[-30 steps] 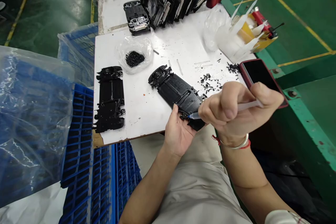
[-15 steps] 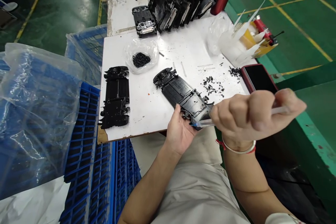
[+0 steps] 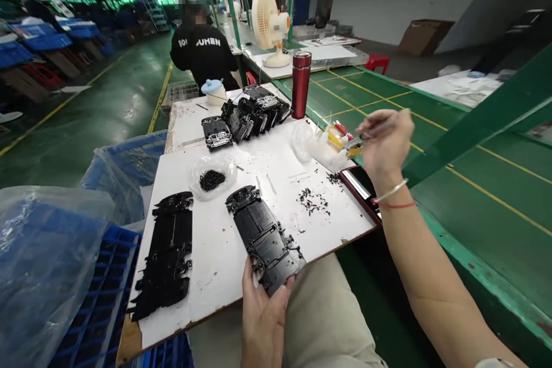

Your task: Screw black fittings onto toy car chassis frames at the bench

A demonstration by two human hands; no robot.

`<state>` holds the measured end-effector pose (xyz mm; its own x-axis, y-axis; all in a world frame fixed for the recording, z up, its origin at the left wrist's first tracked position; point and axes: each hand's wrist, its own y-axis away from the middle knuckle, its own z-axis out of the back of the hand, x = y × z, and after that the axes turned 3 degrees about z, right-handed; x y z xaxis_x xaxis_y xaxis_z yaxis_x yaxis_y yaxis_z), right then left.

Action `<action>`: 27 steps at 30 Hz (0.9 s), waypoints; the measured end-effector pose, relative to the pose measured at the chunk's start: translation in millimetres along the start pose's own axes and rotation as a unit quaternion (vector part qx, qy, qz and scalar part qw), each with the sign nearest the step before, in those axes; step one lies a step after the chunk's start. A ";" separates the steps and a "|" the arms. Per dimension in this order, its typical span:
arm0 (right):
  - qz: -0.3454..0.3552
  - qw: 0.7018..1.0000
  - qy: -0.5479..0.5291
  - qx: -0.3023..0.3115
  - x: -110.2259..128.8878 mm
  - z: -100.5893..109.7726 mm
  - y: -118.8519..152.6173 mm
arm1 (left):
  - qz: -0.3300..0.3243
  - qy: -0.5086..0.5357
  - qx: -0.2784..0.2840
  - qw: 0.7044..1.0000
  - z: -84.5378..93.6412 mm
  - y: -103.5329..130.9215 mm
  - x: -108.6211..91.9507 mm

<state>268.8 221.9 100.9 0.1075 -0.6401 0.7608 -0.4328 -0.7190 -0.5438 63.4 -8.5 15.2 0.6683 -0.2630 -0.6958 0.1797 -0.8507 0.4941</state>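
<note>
My left hand (image 3: 264, 307) grips the near end of a black plastic model-car chassis (image 3: 264, 229), thumb and fingers around its edges. The chassis lies slantwise over the front of the white table. Raised over the table's right side, my right hand (image 3: 386, 141) is closed around a thin translucent stick-like tool (image 3: 382, 126); its exact kind does not show. Left of the held piece lies a second black chassis (image 3: 170, 247). Small black parts (image 3: 313, 201) are scattered to the right, and more black parts (image 3: 212, 180) sit in a clear plastic bag (image 3: 196, 172).
Several stacked black chassis (image 3: 254, 118) stand at the back beside a red thermos (image 3: 301, 85). A phone (image 3: 360, 184) lies at the right edge, near a yellow holder (image 3: 335, 137). Blue crates (image 3: 101, 282) stand left; a green beam (image 3: 483, 121) slants at right. A person (image 3: 202, 49) sits beyond.
My right hand has moved up and away from the chassis with the translucent tool. My left hand keeps hold of the chassis. The view has tilted up, showing more of the room.
</note>
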 end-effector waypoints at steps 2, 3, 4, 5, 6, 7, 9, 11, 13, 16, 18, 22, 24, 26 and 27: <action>0.011 0.999 0.050 -0.001 -20.8 -5.1 -14.6 | -0.028 -0.061 -0.031 0.997 7.1 -0.6 8.9; 0.007 0.996 0.087 0.009 -30.5 -7.4 -19.3 | -0.039 -0.088 -0.041 0.995 10.4 -1.8 12.8; 0.001 0.990 0.136 0.021 -39.6 -9.2 -22.5 | -0.046 -0.112 -0.049 0.991 13.4 -3.3 16.0; -0.009 0.981 0.192 0.038 -47.7 -10.6 -24.3 | -0.052 -0.131 -0.058 0.988 16.2 -5.1 18.3; -0.020 0.968 0.245 0.057 -54.7 -11.5 -25.0 | -0.056 -0.145 -0.066 0.986 18.8 -6.8 19.7; -0.030 0.953 0.291 0.077 -60.1 -11.9 -24.9 | -0.060 -0.157 -0.074 0.983 21.2 -8.4 20.2; -0.040 0.930 0.349 0.105 -65.9 -12.1 -23.5 | -0.070 -0.173 -0.090 0.978 25.5 -10.7 18.9; -0.036 0.923 0.371 0.097 -64.6 -11.5 -21.6 | -0.077 -0.179 -0.099 0.976 29.3 -11.8 15.6; -0.026 0.916 0.395 0.060 -57.7 -10.1 -19.1 | -0.074 -0.175 -0.093 0.977 32.4 -11.9 10.8; 0.041 0.904 0.425 -0.016 -40.9 -5.7 -9.3 | -0.062 -0.189 -0.084 0.976 35.7 -10.1 0.7; 0.096 0.904 0.416 -0.031 -27.9 -1.3 3.9 | -0.046 -0.264 -0.102 0.958 37.5 -7.8 -7.7; 0.061 0.907 0.397 0.125 -8.9 8.9 42.2 | -0.050 -0.496 -0.124 0.858 39.5 -4.1 -23.2; 0.025 0.874 0.418 0.246 -6.7 15.2 61.9 | -0.068 -0.581 -0.116 0.803 39.4 -3.1 -27.2; 0.011 0.831 0.444 0.335 -8.5 21.7 78.4 | -0.074 -0.647 -0.113 0.750 38.8 -2.0 -28.7; 0.009 0.813 0.456 0.363 -10.4 24.5 84.9 | -0.077 -0.674 -0.113 0.726 38.4 -1.3 -29.1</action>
<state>252.8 160.9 38.1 -0.7436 -0.4236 0.5172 0.2507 -0.8939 -0.3717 16.0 -17.2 14.7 -0.6584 -0.5089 -0.5546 0.3931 -0.8608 0.3231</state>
